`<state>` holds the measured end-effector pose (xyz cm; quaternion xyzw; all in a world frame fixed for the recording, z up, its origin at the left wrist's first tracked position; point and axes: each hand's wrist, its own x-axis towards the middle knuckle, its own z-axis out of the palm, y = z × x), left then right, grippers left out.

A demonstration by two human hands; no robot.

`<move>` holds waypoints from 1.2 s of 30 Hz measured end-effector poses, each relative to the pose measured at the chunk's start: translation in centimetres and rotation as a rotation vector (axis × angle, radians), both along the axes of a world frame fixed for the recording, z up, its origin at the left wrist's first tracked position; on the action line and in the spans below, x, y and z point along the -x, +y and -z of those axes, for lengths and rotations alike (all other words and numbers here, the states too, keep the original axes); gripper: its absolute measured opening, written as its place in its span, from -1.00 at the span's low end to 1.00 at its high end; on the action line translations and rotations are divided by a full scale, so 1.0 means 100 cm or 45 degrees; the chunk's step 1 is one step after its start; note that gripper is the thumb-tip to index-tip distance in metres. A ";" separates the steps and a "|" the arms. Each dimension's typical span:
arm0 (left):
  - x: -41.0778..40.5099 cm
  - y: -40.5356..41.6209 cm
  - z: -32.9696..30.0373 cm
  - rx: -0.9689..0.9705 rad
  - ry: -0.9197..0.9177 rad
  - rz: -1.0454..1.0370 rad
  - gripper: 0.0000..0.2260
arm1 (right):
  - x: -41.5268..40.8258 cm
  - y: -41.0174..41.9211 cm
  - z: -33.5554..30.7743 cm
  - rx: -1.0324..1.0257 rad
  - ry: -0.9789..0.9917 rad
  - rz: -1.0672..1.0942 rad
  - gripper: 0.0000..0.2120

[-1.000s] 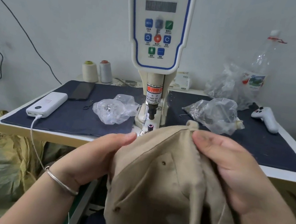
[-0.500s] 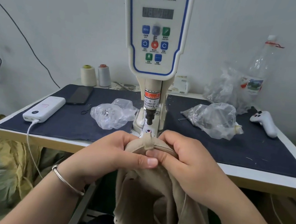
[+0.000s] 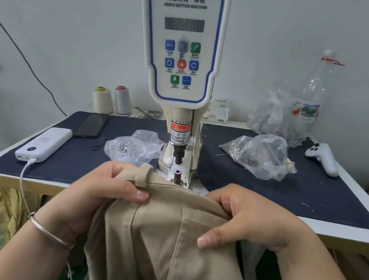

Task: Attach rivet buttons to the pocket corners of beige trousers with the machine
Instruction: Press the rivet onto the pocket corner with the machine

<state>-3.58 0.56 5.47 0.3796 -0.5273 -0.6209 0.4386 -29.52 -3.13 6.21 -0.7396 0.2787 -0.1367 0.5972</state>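
Beige trousers [image 3: 163, 244] are now pulled flat between the two hands: the left hand [image 3: 109, 191] pinches the waistband at the belt loop, and the right hand [image 3: 250, 219], which was close beside it, grips the band further right. Just beyond the hands stands the machine [image 3: 179, 163] on the counter [image 3: 313, 197]; no rivet shows on this side, so I judge a new pocket corner is being lined up.

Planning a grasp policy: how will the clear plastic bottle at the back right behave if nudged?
The tall clear plastic bottle looks empty, so probably light for its size. It stands upright, narrow and tall, so a nudge near the top would likely tip it. Round body: once down it may roll, though the crumpled clear plastic bag beside it might stop it.
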 end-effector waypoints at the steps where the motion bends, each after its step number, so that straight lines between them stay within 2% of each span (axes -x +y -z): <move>1: -0.001 0.000 -0.001 0.007 -0.057 0.044 -0.71 | 0.000 -0.002 0.001 -0.044 -0.065 0.048 -0.79; 4: 0.001 0.000 -0.002 0.025 -0.246 0.124 -0.66 | -0.003 -0.007 0.006 -0.108 -0.212 0.164 -0.81; 6: 0.004 0.000 0.001 0.005 -0.264 0.125 -0.63 | -0.008 -0.006 0.009 -0.100 -0.258 0.164 -0.81; 9: 0.008 -0.001 0.009 0.021 -0.201 0.034 -0.67 | -0.012 -0.004 0.012 -0.050 -0.233 0.191 -0.80; 12: 0.013 -0.003 0.012 -0.004 -0.003 0.027 -0.60 | -0.012 -0.005 0.011 0.022 -0.137 0.230 -0.63; 15: 0.019 -0.005 0.012 -0.001 0.056 -0.002 -0.53 | -0.009 -0.006 0.010 0.104 -0.014 0.272 -0.55; 21: 0.027 -0.009 0.011 0.039 0.066 0.012 -0.58 | -0.010 -0.009 0.012 0.130 0.044 0.388 -0.68; 25: 0.026 -0.008 0.011 -0.001 0.094 -0.026 -0.57 | -0.004 -0.013 0.009 0.044 -0.090 0.296 -0.70; 28: 0.026 -0.007 0.011 -0.036 0.108 -0.050 -0.70 | 0.002 -0.015 0.008 -0.045 -0.178 0.186 -0.67; 30: 0.024 -0.005 0.012 -0.054 0.106 -0.053 -0.69 | 0.005 -0.017 0.007 -0.084 -0.233 0.148 -0.67; 36: 0.019 -0.004 0.014 -0.113 0.087 -0.042 -0.76 | 0.000 -0.019 0.008 -0.098 -0.370 0.295 -0.85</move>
